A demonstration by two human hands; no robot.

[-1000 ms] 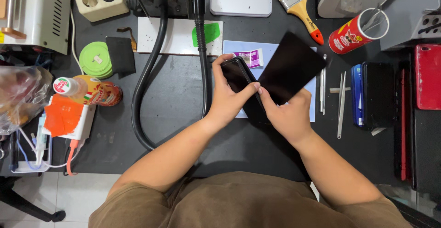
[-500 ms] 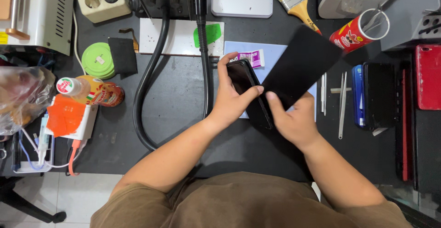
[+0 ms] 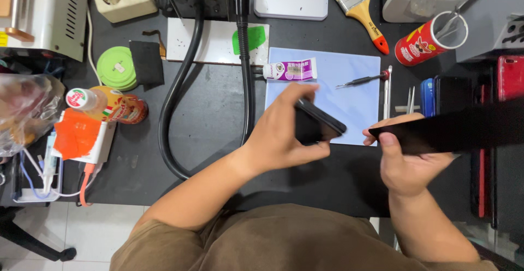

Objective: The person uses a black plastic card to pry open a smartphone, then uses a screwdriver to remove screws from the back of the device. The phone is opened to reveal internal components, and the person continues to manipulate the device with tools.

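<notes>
Both hands pulled apart over the blue mat [image 3: 349,93]. Left hand [image 3: 284,134] clamped the black phone [image 3: 316,123], tilted. Right hand [image 3: 406,164] pinched the black sheet [image 3: 464,132], now swung right of the mat.

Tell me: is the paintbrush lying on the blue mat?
No, the paintbrush lies on the dark table above the blue mat, apart from it.

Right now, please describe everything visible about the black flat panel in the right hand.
The black flat panel is thin, long and dark, with a smooth, slightly glossy look. The right hand pinches its left end, thumb on top. It hangs almost level above the dark table, reaching to the right picture edge. It is apart from the phone in the left hand.
</notes>
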